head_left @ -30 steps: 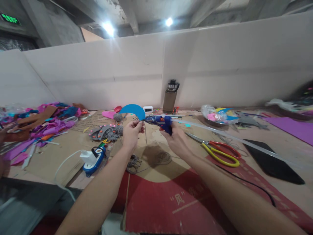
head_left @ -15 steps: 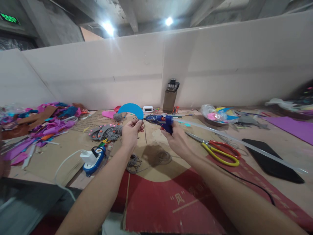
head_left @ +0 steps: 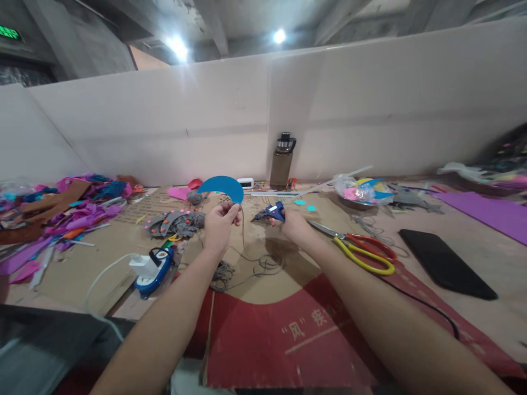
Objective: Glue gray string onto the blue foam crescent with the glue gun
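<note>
My left hand point(head_left: 220, 224) is closed in a pinch on the lower edge of a blue crescent-shaped foam piece point(head_left: 222, 187), held up above the cardboard. A thin grey string point(head_left: 242, 241) hangs from that pinch down to a loose coil on the table. My right hand point(head_left: 293, 224) grips a blue hot glue gun point(head_left: 270, 213), its nozzle pointing left and down, a short way right of the foam piece. A long clear glue stick point(head_left: 329, 182) runs back from the gun to the right.
Yellow-and-red scissors point(head_left: 362, 253) lie right of my right hand, a black phone point(head_left: 447, 263) farther right. A brown bottle point(head_left: 282, 160) stands at the white wall. Grey felt pieces point(head_left: 175, 221), a blue-white power strip point(head_left: 150, 264) and a heap of coloured scraps point(head_left: 61, 206) lie left.
My right hand has pulled the glue gun away from the foam piece, right and down toward the table, and the glue stick has swung back. My left hand has kept its pinch.
</note>
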Available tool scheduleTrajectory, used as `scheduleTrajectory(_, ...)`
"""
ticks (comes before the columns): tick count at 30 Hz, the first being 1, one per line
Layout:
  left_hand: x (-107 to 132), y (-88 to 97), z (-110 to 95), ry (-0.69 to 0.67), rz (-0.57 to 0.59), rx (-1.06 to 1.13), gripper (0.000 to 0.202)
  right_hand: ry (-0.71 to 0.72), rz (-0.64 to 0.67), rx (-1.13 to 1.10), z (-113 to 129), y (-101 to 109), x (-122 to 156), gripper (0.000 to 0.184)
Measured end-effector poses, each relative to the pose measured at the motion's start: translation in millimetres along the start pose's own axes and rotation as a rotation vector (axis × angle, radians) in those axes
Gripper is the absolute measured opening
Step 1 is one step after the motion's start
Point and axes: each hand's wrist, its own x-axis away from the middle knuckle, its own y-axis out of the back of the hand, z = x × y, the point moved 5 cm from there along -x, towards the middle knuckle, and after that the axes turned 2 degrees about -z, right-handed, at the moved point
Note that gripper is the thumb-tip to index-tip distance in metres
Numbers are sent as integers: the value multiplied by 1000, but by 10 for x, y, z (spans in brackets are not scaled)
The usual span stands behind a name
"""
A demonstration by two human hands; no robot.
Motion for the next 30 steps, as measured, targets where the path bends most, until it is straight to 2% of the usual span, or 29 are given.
scheduleTrajectory(2, 13, 7, -3, -25, -8, -89, 20, 86, -154, 57, 91, 118, 57, 16)
scheduleTrajectory(4, 41, 19, -37, -53, -39, -216, 21, 166, -234, -48, 270, 187, 165, 13)
scheduleTrajectory(6, 84, 17, -113, -112, -69, -343, 20, 211, -114, -377, 496, 125, 273, 14)
scheduleTrajectory(9, 156, -25, -238, -210, -74, -444, 14, 193, 82, -961, 798, -41, 402, 36)
scheduleTrajectory(11, 185, -51, -278, -229, -70, -461, 12, 141, 154, -1124, 887, -139, 435, 41)
scheduleTrajectory(13, 190, -63, -272, -208, -72, -456, 13, 107, 139, -1100, 878, -164, 430, 35)
scheduleTrajectory(16, 170, -72, -191, -125, -39, -389, 18, 122, 18, -905, 805, -62, 399, 18)
scheduleTrajectory(21, 140, -82, -57, -32, 17, -250, 23, 161, -147, -774, 800, 161, 406, 16)
scheduleTrajectory(30, 139, -164, -7, 62, 98, -8, 19, 134, -147, -821, 780, 147, 382, 20)
